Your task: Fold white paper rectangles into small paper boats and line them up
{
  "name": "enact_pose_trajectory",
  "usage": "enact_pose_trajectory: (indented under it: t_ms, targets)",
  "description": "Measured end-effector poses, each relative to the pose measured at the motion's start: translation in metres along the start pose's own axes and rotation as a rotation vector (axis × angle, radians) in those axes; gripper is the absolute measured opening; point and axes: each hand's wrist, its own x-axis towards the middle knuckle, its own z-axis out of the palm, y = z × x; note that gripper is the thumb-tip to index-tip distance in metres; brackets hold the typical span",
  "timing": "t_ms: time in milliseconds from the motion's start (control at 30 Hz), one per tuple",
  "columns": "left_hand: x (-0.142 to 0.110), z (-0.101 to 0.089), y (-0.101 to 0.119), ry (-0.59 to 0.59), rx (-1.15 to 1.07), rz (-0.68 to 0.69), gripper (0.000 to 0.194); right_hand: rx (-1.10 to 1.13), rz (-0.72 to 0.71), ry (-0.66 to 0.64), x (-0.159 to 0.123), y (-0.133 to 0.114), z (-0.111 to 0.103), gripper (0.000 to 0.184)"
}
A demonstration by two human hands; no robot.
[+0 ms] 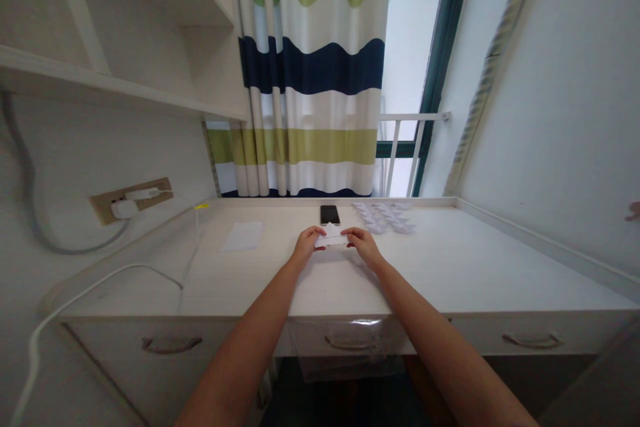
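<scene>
Between my two hands is a small folded piece of white paper, with a pointed peak at its top and a straight lower edge. My left hand pinches its left end, thumb on top and fingers beneath. At the right end, my right hand grips it the same way. The paper is held just above the desk, close in front of a dark phone. Beyond my right hand lie several folded white paper pieces in rows. A stack of flat white paper rests to the left.
The white desk has a raised rim along the back and right. A white cable hangs over its left side, near a wall socket. Shelves overhang the left. A striped curtain hangs behind. Drawers with handles line the front.
</scene>
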Motion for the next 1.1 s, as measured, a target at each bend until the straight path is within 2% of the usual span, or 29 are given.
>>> enact_pose_trajectory:
  t_ms: [200, 367, 533, 700, 867, 1100]
  targets:
    - [-0.0035, -0.0007, 0.0033, -0.010, 0.024, 0.030, 0.017, 0.090, 0.059, 0.033, -0.0031, -0.0050, -0.0010, 0.023]
    - [0.0003, -0.0031, 0.0017, 0.065, 0.021, 0.031, 0.013, 0.185, 0.078, 0.067, -0.0021, -0.0033, -0.0032, 0.024]
    - [0.0023, -0.0042, 0.0002, 0.070, -0.011, 0.027, 0.011, 0.224, 0.075, 0.060, -0.0010, 0.0001, -0.0032, 0.024]
    - [0.0006, -0.0030, 0.0013, 0.023, -0.002, 0.032, 0.016, 0.214, 0.072, 0.046, -0.0012, -0.0014, -0.0030, 0.029]
    - [0.0001, -0.0030, 0.0001, 0.006, 0.062, 0.065, 0.032, 0.169, 0.060, 0.055, -0.0024, -0.0034, -0.0040, 0.035]
    - [0.0032, -0.0059, -0.0019, 0.040, 0.153, 0.113, 0.031, 0.015, 0.068, 0.080, -0.0036, -0.0032, -0.0070, 0.035]
